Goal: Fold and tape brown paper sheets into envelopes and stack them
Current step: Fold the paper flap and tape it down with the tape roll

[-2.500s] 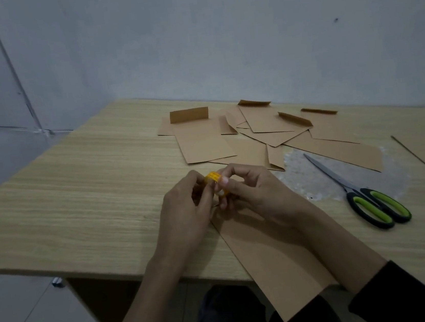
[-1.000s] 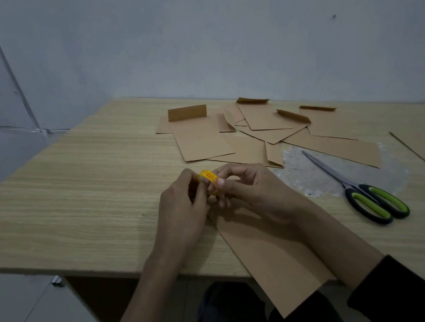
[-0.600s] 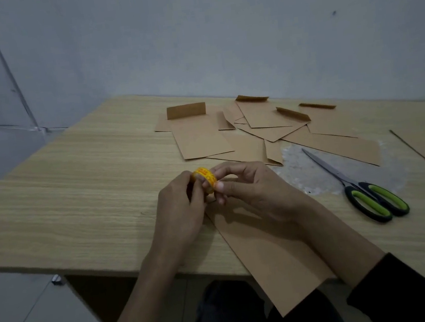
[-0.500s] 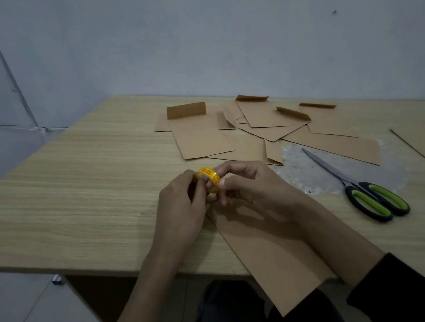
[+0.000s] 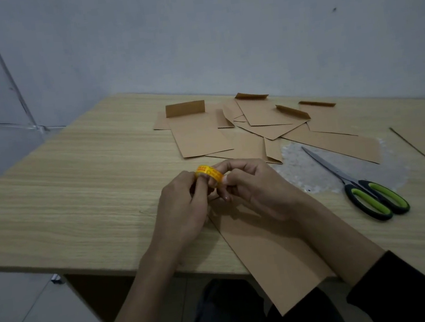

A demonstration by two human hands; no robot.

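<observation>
The left hand and right hand are each pinching 1 yellow tape roll with curled fingers. Its red lettering, perhaps a brand, is showing too blurred to read. A brown paper sheet is lying under the right wrist.

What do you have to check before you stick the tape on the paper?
1. Grip on tape roll, left hand and right hand: ok.
2. Loose tape end found: cannot tell.
3. Flat brown sheet under the hands: ok.
4. Whole sheet on the table: not ok, near end overhangs the edge.
5. Nearby scissors on the right: ok.
6. Stacked finished envelopes: not ok, spread out.
</observation>
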